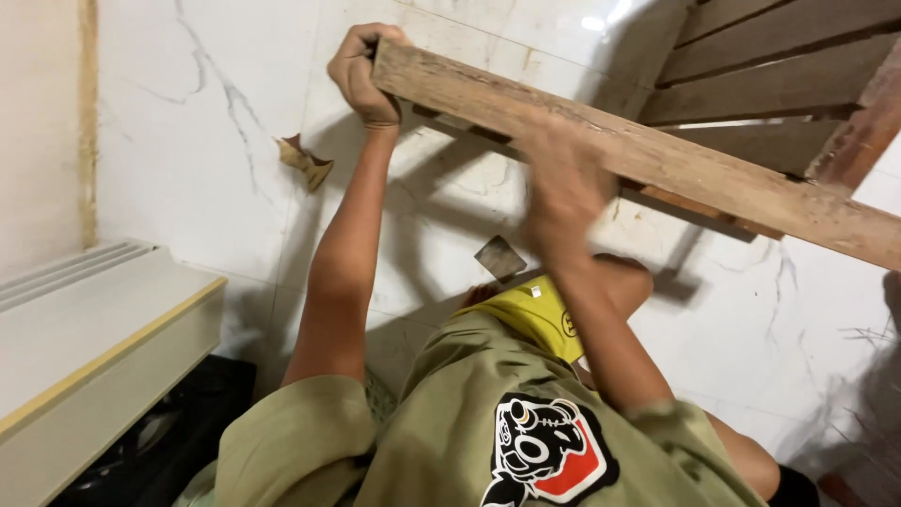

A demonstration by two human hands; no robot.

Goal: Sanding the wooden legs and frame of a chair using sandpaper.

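Looking down on white marble-patterned floor tiles [216, 122] with grey veins, filling the view from 9 to 3 o'clock. Running along the left edge at 9 o'clock, a cream wall [42, 122] with a tan strip beside it. Sitting at 8 o'clock, a pale ribbed box-like unit [84, 329] with a yellowish edge, and under it a dark patch. Lying on the tiles at 11 o'clock, a torn brown scrap [305, 161]; near centre, a small grey flat piece [499, 257]. Slanting from 12 o'clock down to 3 o'clock, a worn wooden plank [657, 164], part of a slatted wooden frame [770, 75] filling the 1 to 2 o'clock corner and casting a shadow on the tiles. Clenching the plank's upper end at 12 o'clock, the left hand [361, 73], fingers wrapped over the edge. Pressing against the plank's middle just right of centre, the right hand [563, 183], blurred, so cannot tell whether gripping or lying flat. Showing at 6 o'clock, an olive shirt [450, 422] with a red, black and white printed patch, and a yellow cloth [535, 314] above it.
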